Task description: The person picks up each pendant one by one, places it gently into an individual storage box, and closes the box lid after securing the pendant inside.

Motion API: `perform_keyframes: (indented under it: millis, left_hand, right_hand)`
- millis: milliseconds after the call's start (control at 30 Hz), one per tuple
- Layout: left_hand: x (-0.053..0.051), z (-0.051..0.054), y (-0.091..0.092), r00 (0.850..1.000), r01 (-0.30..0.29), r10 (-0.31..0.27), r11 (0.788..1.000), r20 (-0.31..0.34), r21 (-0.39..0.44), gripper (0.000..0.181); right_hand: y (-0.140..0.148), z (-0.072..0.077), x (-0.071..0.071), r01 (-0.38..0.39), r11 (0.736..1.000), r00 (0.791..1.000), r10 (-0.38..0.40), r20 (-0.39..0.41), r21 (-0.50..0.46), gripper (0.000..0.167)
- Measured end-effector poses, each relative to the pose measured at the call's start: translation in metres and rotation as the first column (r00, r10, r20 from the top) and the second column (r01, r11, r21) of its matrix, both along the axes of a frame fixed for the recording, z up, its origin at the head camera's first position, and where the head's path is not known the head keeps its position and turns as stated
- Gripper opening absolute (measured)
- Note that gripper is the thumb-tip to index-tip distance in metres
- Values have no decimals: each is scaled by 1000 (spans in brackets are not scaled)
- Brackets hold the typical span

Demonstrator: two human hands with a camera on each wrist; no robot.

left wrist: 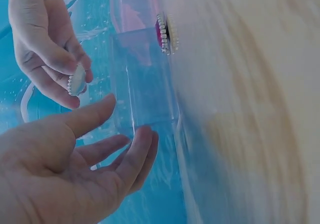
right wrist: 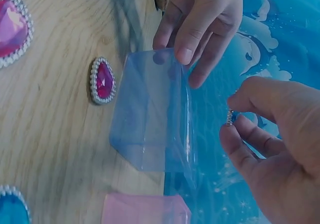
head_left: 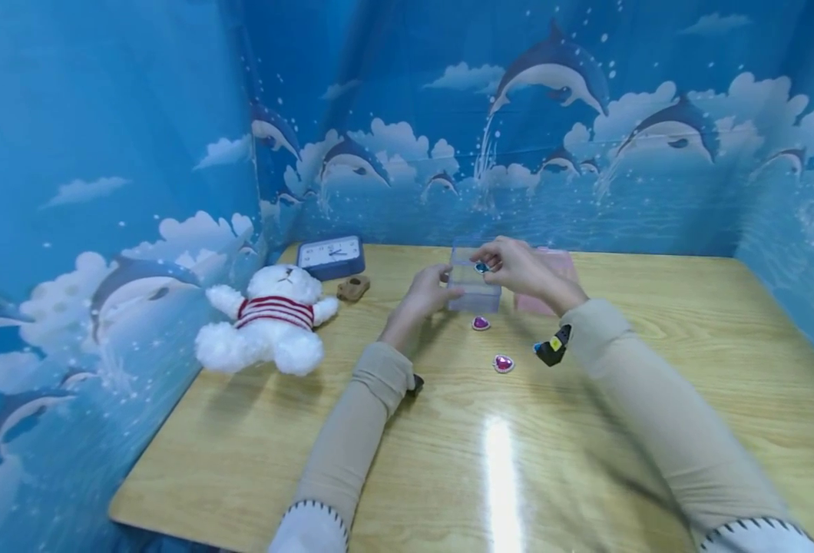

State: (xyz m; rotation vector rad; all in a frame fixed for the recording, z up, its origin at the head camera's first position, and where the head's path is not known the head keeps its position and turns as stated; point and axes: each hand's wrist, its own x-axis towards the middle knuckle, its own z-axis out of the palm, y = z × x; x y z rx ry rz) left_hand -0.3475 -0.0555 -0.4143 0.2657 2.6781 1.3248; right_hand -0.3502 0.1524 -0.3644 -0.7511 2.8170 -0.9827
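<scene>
A clear plastic box (head_left: 474,298) stands near the back of the table. At its left side is my left hand (head_left: 421,296), the fingers loosely bent and the fingertips touching the wall. My right hand (head_left: 521,269) pinches a blue gem (head_left: 481,267) between thumb and fingers, above the box in the head view. The silvery beaded rim of that gem shows edge-on in the right wrist view. Two magenta gems with beaded rims lie in front of the box, one close (head_left: 481,323) and one nearer me (head_left: 504,363).
A pink box (head_left: 564,269) sits right of the clear one. Another blue gem (right wrist: 10,210) lies on the table near my right wrist. To the left are a white plush bear (head_left: 276,315), a blue clock (head_left: 331,257) and a small brown object (head_left: 354,288). Dolphin-print curtains border the table.
</scene>
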Motion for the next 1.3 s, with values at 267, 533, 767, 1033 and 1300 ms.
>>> perform_keyframes:
  millis: [267, 533, 767, 1033, 1300]
  left_hand:
    - [-1, -2, -7, 998, 60, -61, 997, 19, 43, 77]
    - [-3, -4, -11, 998, 56, -57, 998, 27, 32, 72]
    - [-5, -5, -13, 994, 77, -81, 995, 71, 61, 77]
    - [-8, -7, -14, 990, 107, -115, 990, 84, 93, 76]
    - [-7, -8, -15, 989, 115, -123, 989, 88, 90, 76]
  right_hand:
    - [-7, -9, -8, -9, 1000, 1000, 9, 25, -11, 45]
    - [-15, -15, -15, -38, 999, 997, 37, 68, 18, 46]
    - [-21, -17, -19, -87, 996, 993, 85, 81, 30, 47]
    - [-24, -17, -24, -110, 990, 990, 101, 99, 83, 42]
    - [-27, -20, -26, -132, 986, 984, 118, 136, 101, 43]
